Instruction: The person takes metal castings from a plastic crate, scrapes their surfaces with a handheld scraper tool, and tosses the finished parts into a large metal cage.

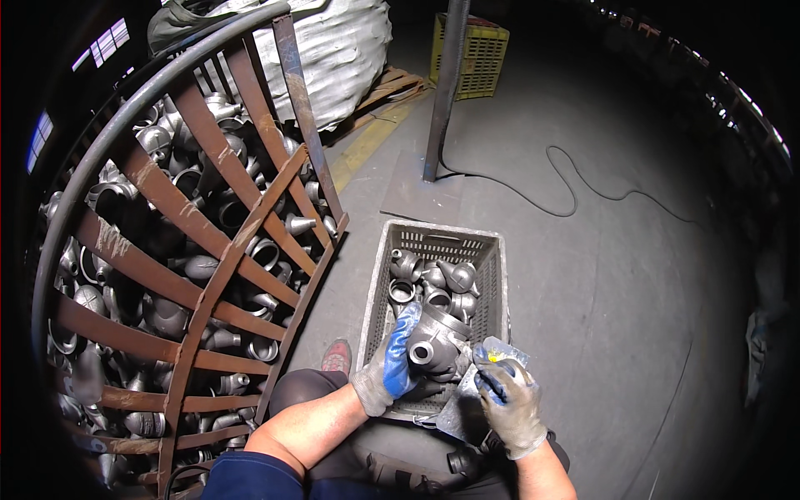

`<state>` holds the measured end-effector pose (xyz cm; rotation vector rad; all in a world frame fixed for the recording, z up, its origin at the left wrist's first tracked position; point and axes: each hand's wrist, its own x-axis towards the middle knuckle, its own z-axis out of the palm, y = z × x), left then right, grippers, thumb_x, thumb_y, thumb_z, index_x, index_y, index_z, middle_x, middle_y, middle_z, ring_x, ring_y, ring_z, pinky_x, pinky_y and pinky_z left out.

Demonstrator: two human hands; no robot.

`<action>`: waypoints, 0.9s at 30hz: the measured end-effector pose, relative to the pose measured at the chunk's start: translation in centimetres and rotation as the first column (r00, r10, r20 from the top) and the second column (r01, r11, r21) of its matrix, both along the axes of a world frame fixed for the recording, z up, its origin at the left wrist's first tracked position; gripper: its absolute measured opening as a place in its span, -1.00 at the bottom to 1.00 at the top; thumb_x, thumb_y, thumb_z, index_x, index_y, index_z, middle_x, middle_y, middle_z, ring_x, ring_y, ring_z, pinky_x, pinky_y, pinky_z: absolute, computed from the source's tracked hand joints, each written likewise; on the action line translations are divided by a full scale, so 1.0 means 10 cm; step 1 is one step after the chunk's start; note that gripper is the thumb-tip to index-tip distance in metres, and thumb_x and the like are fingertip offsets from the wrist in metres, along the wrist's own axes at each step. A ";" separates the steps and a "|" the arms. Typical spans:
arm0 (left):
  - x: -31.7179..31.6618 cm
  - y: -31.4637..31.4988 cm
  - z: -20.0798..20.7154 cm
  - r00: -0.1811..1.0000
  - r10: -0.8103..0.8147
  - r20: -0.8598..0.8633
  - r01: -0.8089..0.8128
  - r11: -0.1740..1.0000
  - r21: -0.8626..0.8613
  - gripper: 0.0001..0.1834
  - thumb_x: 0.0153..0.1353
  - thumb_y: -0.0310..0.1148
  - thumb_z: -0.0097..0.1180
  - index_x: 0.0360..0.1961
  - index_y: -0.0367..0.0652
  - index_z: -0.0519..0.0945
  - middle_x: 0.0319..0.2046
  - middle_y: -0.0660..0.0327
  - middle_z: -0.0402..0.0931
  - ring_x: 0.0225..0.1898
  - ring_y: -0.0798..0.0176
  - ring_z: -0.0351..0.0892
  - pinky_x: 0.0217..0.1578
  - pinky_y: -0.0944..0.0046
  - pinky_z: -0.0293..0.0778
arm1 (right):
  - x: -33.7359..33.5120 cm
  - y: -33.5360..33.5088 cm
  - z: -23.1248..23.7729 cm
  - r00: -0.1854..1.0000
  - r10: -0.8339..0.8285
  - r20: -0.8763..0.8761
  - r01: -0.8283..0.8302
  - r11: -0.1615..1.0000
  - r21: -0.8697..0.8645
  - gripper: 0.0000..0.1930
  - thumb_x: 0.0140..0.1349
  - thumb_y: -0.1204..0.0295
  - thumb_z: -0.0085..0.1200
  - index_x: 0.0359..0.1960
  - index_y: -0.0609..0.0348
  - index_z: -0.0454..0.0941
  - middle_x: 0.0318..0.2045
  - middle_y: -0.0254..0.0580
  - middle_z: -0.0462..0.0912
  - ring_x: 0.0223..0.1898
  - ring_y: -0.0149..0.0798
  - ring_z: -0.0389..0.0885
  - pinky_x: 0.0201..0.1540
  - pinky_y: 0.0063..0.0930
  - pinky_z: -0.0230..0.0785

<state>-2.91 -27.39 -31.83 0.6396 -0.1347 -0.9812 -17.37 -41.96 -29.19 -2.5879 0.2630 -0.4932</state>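
My left hand [388, 372], in a grey glove with a blue coated palm, grips a grey metal casting [442, 333] from its left side. The casting has a wide round collar and a short round spout facing me. It is held over the near part of a grey plastic crate [502, 267]. More grey castings [457, 277] lie inside the crate. My right hand [512, 407], gloved too, is closed close to the casting's right side. A pale, partly see-through piece with a yellow spot [497, 358] shows at its fingers; its kind is unclear.
A rusty barred metal cage [200, 304] full of grey castings stands at left. Behind it sits a large white sack [342, 58] near a wooden pallet [392, 87]. A metal post [442, 108] rises beyond the crate, with a black cable [533, 208] and yellow crate [479, 62].
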 end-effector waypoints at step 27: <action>0.09 -0.18 -0.24 0.992 -0.094 -0.084 0.084 0.989 -0.119 -0.52 0.45 0.02 -0.25 0.20 -0.05 0.34 0.10 0.21 0.45 0.10 0.27 0.50 0.12 0.16 0.47 | -1.47 0.18 -0.87 0.789 -0.259 -0.556 0.454 0.857 0.244 -0.65 0.12 0.38 0.12 -0.01 -0.06 0.64 -0.24 -0.03 0.69 -0.16 0.03 0.65 -0.05 -0.20 0.47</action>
